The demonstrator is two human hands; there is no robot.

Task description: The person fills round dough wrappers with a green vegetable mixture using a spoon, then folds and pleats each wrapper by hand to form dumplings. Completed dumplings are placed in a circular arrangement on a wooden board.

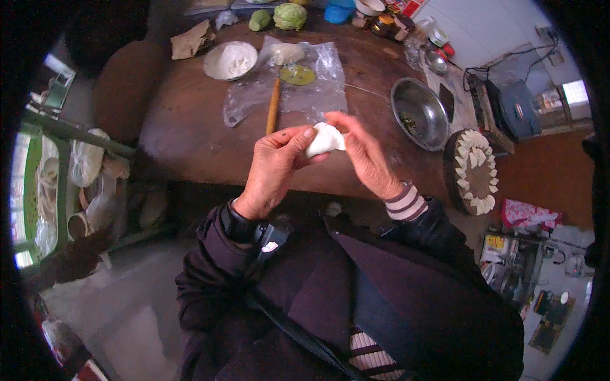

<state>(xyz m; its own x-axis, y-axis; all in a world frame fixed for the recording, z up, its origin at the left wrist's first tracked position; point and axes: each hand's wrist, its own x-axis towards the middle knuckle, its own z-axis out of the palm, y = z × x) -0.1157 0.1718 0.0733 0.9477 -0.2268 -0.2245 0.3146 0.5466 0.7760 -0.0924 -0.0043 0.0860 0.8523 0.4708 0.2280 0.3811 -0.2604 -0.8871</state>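
Over the table's near edge, a folded white dumpling (325, 140) is held between both hands. My left hand (281, 159) grips its left side, thumb on top and fingers beneath. The thumb of my right hand (364, 155) touches the dumpling's right edge, with the fingers curved above it. Beyond my left hand lies a wooden rolling pin (273, 107), its near end close to the fingers. Behind, a lump of dough (288, 53) and a yellow-green disc (297, 75) rest on a clear plastic sheet (329, 95). A bowl of flour (230, 60) is at the sheet's left.
Right of the hands stands a metal bowl (419, 114) with some green filling. Beside it, a round tray (482, 176) bears many dumplings, mostly around its rim. A cabbage (290, 16), a blue container (339, 10) and jars stand along the wooden table's (190, 143) far side.
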